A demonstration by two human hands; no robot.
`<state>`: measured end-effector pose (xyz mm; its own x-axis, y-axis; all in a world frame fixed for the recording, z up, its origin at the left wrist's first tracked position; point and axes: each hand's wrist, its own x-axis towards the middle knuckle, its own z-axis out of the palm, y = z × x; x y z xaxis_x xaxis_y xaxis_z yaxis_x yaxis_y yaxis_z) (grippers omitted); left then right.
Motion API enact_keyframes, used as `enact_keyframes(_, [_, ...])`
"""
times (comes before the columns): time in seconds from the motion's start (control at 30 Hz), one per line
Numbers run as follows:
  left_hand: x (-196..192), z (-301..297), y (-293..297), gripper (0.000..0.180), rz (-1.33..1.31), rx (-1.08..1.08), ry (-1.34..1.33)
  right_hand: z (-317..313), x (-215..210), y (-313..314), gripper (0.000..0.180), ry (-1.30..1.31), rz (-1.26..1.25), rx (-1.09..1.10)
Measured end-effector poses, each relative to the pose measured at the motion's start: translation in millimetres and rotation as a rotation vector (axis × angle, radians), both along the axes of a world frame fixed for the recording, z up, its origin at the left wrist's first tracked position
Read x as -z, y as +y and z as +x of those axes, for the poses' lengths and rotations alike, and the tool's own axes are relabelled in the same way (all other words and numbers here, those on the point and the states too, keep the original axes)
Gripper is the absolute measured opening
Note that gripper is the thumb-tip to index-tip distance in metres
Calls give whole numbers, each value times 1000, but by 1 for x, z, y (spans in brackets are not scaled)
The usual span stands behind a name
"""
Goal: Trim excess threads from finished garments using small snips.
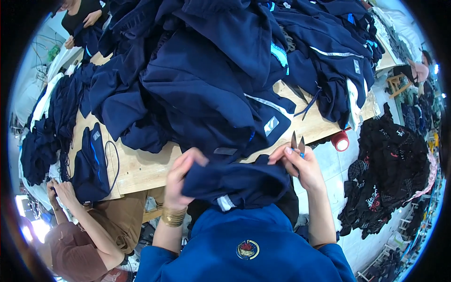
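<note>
Gripping a folded navy garment [235,181] at the near edge of the wooden table [141,169], the left hand [181,176] has its fingers closed over the fabric. The right hand [300,164] pinches small thread snips [298,143], blades up and slightly apart, just beside the cloth. A big heap of navy jackets [221,66] covers the table behind, and a red cup [340,140] sits at the right edge.
</note>
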<state>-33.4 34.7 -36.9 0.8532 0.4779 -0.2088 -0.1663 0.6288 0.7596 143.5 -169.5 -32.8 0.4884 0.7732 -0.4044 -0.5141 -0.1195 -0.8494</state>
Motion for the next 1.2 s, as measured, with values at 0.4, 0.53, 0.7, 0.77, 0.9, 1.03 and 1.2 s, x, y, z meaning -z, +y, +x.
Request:
enact_keyframes(0.4, [-62,-72,72,17,66,586,-1059,-42,90,-60,39,-846,-441,-46])
enact_keyframes(0.53, [-75,-86,80,17,96,646,-1154,-20,79,-66,12,-806,-373,113])
enact_keyframes(0.7, [-60,-140,81,20,730,385,-373,-7,-17,-57,19,-62,136,420])
enact_keyframes(0.77, [-74,-88,52,54,1058,444,147,-16,-43,-37,21,-173,233,440])
enact_keyframes(0.9, [-43,4,-22,105,1117,661,-189,-30,-90,-2,23,-112,590,290])
enact_keyframes(1.03, [7,33,-50,77,770,717,-187,-34,-127,43,31,-224,723,445])
enact_keyframes(1.2, [-7,11,-31,78,431,383,-61,-2,-151,76,39,-543,428,702])
